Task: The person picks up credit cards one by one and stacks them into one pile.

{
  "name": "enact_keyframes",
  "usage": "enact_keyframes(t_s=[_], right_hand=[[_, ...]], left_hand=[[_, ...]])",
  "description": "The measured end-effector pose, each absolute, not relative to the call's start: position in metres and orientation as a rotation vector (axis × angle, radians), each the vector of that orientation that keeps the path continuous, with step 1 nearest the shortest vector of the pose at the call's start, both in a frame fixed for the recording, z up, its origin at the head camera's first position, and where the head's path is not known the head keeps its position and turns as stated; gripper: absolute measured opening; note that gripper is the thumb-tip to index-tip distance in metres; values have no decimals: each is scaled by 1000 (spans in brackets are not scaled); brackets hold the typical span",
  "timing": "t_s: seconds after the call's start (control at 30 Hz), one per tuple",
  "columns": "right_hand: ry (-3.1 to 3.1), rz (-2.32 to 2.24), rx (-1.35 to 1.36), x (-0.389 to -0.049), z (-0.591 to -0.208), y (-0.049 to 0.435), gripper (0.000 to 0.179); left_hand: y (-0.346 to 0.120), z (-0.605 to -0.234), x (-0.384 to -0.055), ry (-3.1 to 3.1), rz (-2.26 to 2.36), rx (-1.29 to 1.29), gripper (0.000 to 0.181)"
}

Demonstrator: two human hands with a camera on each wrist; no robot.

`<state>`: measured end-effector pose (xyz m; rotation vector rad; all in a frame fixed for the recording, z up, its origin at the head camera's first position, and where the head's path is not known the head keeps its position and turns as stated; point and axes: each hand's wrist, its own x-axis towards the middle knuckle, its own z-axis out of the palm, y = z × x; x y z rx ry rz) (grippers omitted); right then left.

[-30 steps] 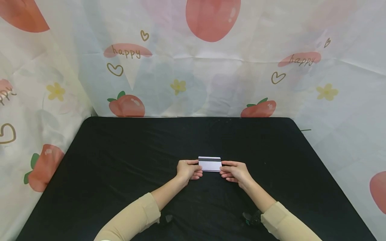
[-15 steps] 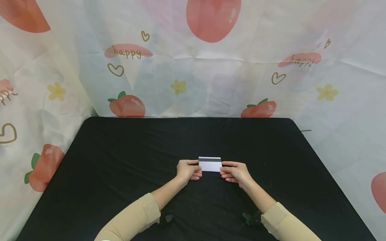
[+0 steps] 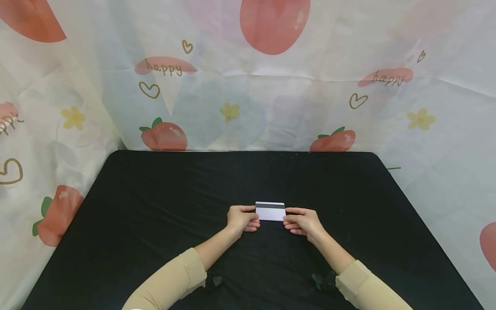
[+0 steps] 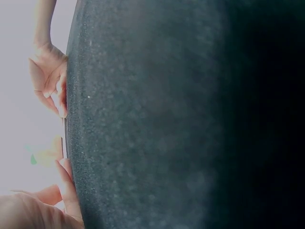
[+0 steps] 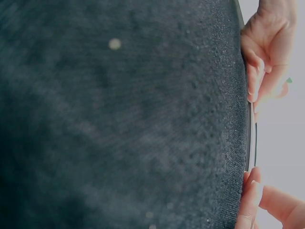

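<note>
A white card (image 3: 270, 211) with a dark magnetic stripe along its upper part is held between both hands, over the middle of the black table. My left hand (image 3: 241, 218) pinches its left end, thumb in front and index finger near the top corner. On the other side my right hand (image 3: 304, 221) pinches the right end in the same way. The right wrist view shows the card (image 5: 253, 138) nearly edge-on as a thin strip between the fingertips of the two hands, close to the black cloth. The card's far face is hidden in the head view.
Black cloth covers the table (image 3: 186, 185), with faint creases and small specks. Behind and beside it hangs a pale curtain (image 3: 286, 112) printed with peaches, hearts, flowers and "happy". Dark wrist devices (image 3: 324, 280) show beneath the beige sleeves (image 3: 174, 275).
</note>
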<state>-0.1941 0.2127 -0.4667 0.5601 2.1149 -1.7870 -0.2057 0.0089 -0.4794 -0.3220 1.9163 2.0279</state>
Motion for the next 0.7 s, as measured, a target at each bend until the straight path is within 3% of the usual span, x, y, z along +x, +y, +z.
enact_keyframes(t_s=[0.7], right_hand=[[2076, -1657, 416, -199, -464, 226, 45]], left_hand=[[-1, -478, -218, 1783, 1901, -437, 33]])
